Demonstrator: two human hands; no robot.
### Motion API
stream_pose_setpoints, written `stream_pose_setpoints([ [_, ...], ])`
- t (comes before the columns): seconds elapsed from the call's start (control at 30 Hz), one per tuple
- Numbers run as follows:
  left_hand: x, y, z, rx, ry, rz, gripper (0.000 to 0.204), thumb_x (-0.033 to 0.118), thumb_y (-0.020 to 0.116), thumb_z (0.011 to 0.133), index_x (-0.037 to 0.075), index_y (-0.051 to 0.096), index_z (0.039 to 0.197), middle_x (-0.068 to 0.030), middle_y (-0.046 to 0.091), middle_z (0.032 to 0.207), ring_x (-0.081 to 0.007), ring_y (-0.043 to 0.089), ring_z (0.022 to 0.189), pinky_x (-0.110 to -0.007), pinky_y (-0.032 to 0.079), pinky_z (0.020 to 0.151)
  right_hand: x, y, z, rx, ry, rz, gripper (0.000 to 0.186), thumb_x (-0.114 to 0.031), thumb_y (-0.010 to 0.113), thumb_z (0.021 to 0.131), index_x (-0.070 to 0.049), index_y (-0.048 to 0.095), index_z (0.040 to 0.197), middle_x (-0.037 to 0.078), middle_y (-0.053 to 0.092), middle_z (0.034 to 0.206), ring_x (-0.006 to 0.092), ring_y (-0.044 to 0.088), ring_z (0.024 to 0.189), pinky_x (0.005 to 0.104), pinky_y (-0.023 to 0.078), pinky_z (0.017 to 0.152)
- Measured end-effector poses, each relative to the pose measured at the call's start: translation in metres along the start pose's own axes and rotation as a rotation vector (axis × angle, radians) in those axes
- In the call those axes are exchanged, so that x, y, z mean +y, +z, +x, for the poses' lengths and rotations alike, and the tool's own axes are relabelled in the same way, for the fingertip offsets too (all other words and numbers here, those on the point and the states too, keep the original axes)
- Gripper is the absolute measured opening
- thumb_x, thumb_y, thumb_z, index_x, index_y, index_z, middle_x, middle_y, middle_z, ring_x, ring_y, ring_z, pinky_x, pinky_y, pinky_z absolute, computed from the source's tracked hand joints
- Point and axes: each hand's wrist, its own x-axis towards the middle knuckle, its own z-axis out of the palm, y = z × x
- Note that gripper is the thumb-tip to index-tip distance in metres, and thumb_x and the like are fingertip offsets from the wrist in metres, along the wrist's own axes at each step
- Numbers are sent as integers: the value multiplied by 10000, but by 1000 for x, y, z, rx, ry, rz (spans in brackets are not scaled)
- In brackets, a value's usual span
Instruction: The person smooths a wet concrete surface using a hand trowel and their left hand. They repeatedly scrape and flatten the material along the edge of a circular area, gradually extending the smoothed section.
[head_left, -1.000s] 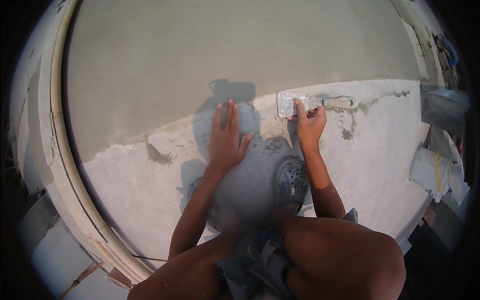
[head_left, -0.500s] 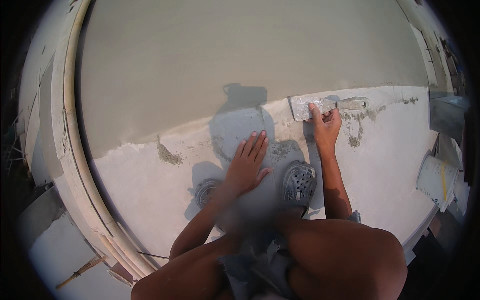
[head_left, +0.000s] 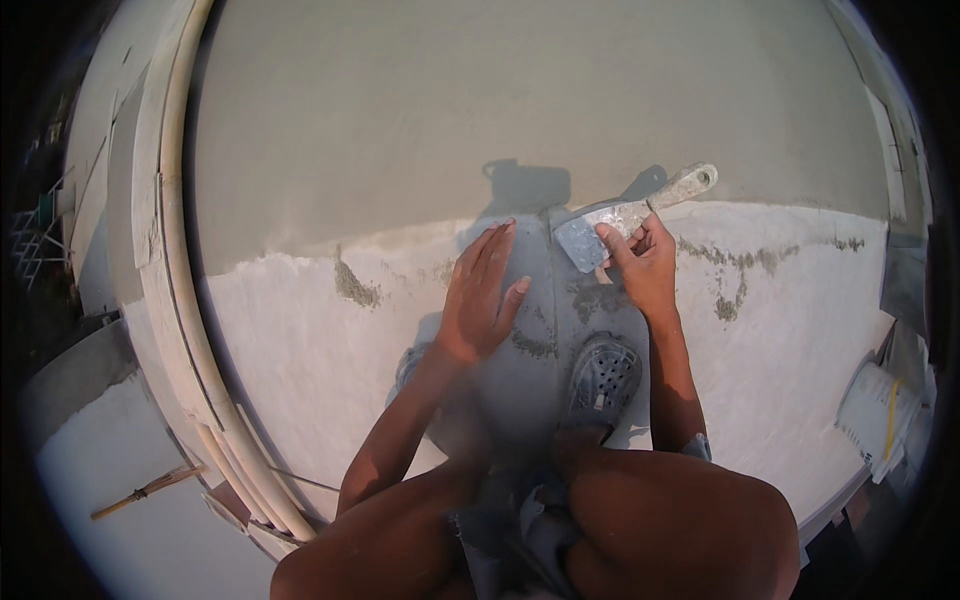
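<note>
Twelve o'clock is straight ahead of you. Your left hand (head_left: 478,305) is just before twelve; your right hand (head_left: 648,265), at one, has a scraper (head_left: 624,216) in it, handle (head_left: 688,186) toward two. Your right shoe (head_left: 605,378) is at one, nearer you. Beyond both hands, a coated stretch of surface (head_left: 560,90) spans ten-thirty to one-thirty. A pole (head_left: 173,160) runs from nine to eleven; past it, at nine, lies a stick (head_left: 147,492). Between two and three sits a bucket (head_left: 874,405).

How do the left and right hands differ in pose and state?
Load: the left hand holds nothing visible; the right hand grips a metal scraper.
Fingers: the left hand's are extended; the right hand's are curled.
Thumb: the left hand's stands apart from its fingers; the right hand's lies on the scraper.
Shared: both are bare.
</note>
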Motion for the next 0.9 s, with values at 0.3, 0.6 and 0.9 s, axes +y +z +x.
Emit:
stream_pose_setpoints([
  [0.3, 12, 56, -29, -384, 157, 178, 853, 457, 633, 1020, -45, 295, 1620, -215, 235, 1738, -370, 180, 1627, -530, 208, 1301, 22, -35, -17, 81, -24, 33, 229, -90, 802, 959, 12, 671, 1117, 34, 672, 882, 81, 644, 745, 282, 630, 669],
  [0.6, 6, 36, -91, 171, -64, -279, 380, 191, 532, 1099, 2, 604, 1421, -167, 756, 1180, -308, 717, 1108, -433, 534, 1026, 9, 25, -73, -423, -783, -546, 431, -19, 736, 851, -151, 746, 1260, 91, 680, 1361, 324, 650, 1297, 478, 564, 1074],
  [0.9, -11, 31, -77, 374, -325, -392, 418, 200, 446, 1122, -66, 564, 1422, -214, 716, 1270, -326, 668, 1189, -430, 498, 1064, 27, 52, -78, -526, -807, -682, 256, -104, 696, 884, -95, 682, 1139, 169, 538, 1527, 412, 470, 1477, 625, 375, 1232],
])
